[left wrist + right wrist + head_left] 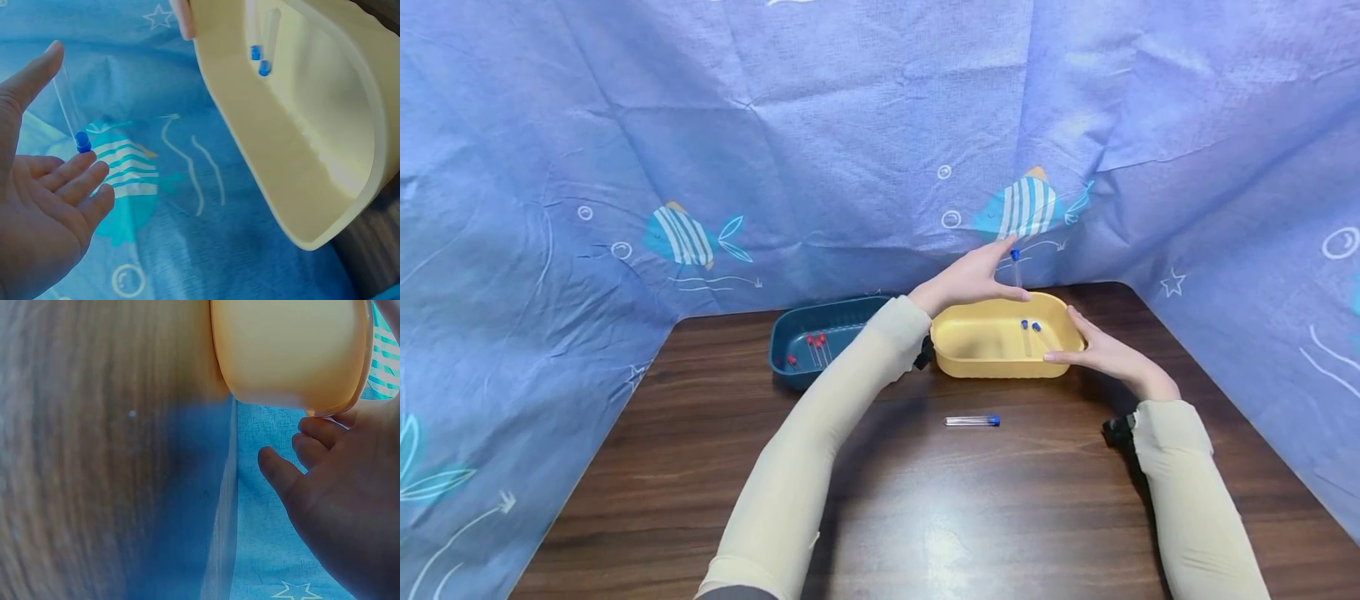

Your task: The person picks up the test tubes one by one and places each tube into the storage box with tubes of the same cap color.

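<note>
My left hand [970, 279] is raised over the yellow basin [1000, 368]. It holds a clear blue-capped test tube [1016, 265] lengthwise between thumb and fingertip. In the left wrist view the tube's cap [83, 142] is at a fingertip and the other end by the thumb. At the basin's right end is my right hand [1108, 354], its thumb on the front rim and its fingers round the end wall. Inside the basin lie two blue-capped tubes [1026, 337]. Another blue-capped tube [972, 421] lies on the table in front.
A dark blue basin [778, 354] stands to the left, partly covered by my left arm; several red-capped tubes [820, 352] lie in it. The wooden table [715, 467] ends at a blue fish-patterned cloth [850, 167] behind and at both sides.
</note>
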